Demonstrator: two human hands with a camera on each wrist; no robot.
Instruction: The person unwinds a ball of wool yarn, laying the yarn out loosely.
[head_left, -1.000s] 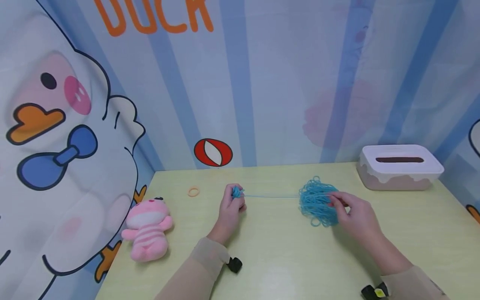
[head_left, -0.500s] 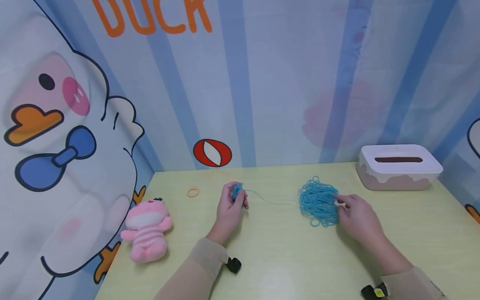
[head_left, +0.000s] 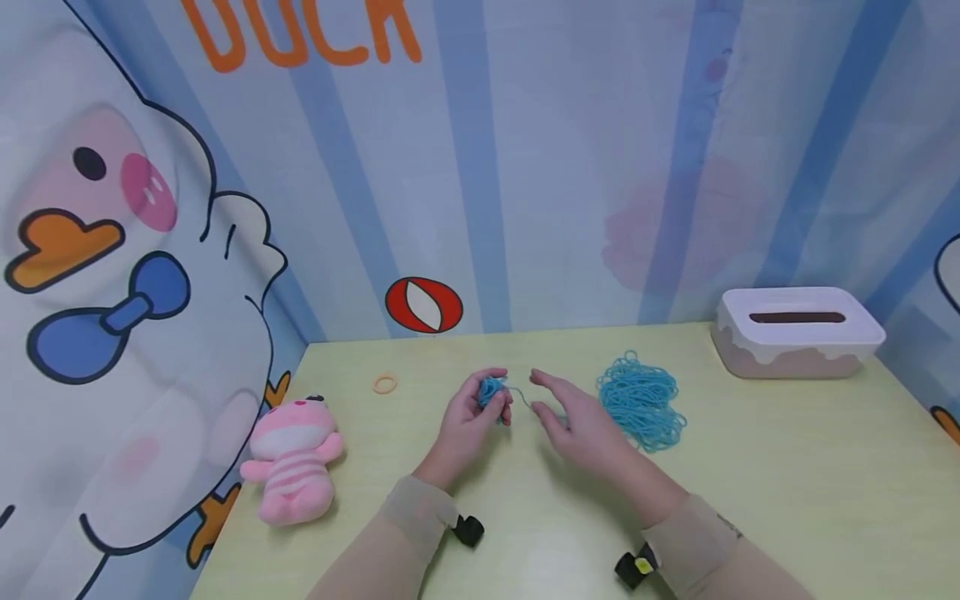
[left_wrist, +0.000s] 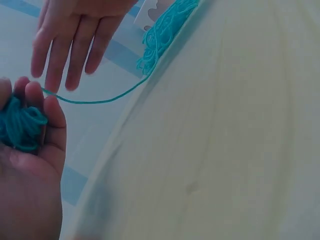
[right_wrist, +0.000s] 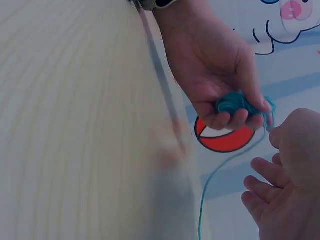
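Observation:
My left hand (head_left: pixel 459 429) grips a small wound bundle of blue yarn (head_left: pixel 491 390), fingers and thumb curled round it. From the bundle a thin strand (left_wrist: pixel 107 102) runs slack to a loose heap of the same yarn (head_left: pixel 641 402) on the table, clearly seen in the left wrist view. Just right of the bundle is my right hand (head_left: pixel 588 427), thumb and forefinger spread apart in the head view. Its other fingers (left_wrist: pixel 79 52) look straight in the left wrist view. The strand passes close to its thumb; whether they touch, I cannot tell.
On the table's left lies a pink striped plush toy (head_left: pixel 296 462), with a small orange ring (head_left: pixel 385 383) behind it. A white and brown tissue box (head_left: pixel 798 333) stands at the back right. A printed curtain (head_left: pixel 547 167) hangs behind the table (head_left: pixel 525 533).
My right hand has left the yarn heap and moved left, close to the left hand, its fingers now spread. The left hand has shifted slightly right, and the once taut strand is slack.

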